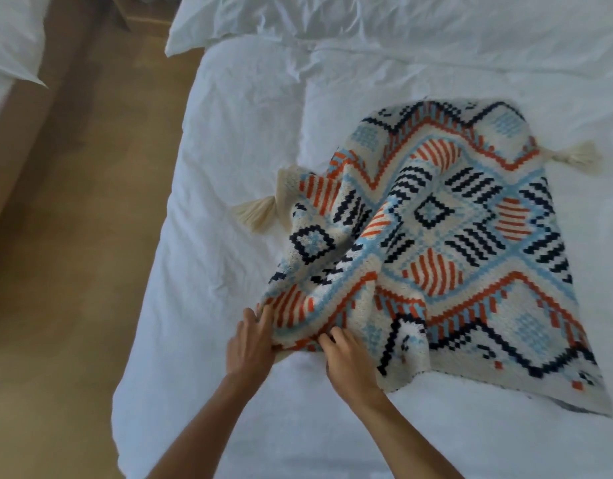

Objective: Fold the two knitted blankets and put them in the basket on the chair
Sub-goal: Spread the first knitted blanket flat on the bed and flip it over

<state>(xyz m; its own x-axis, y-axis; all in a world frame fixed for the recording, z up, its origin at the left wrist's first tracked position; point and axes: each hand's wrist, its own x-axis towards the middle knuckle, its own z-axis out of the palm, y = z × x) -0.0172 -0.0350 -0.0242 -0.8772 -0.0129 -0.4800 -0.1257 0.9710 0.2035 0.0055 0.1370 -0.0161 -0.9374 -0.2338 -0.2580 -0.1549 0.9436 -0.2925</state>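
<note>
A white duvet (229, 133) is lying rumpled under the left hand (250, 344) and the right hand (350, 361), spreading away ahead of them and off to the right. Far ahead of both hands, a white pillow (332, 19) is resting on the bed. Left of the left hand, a brown wooden floor (73, 236) is showing beside the bed. Further left and ahead, other white bedding (11, 39) is hanging over the floor, and a piece of wooden furniture (142, 15) is standing between it and the pillow.
</note>
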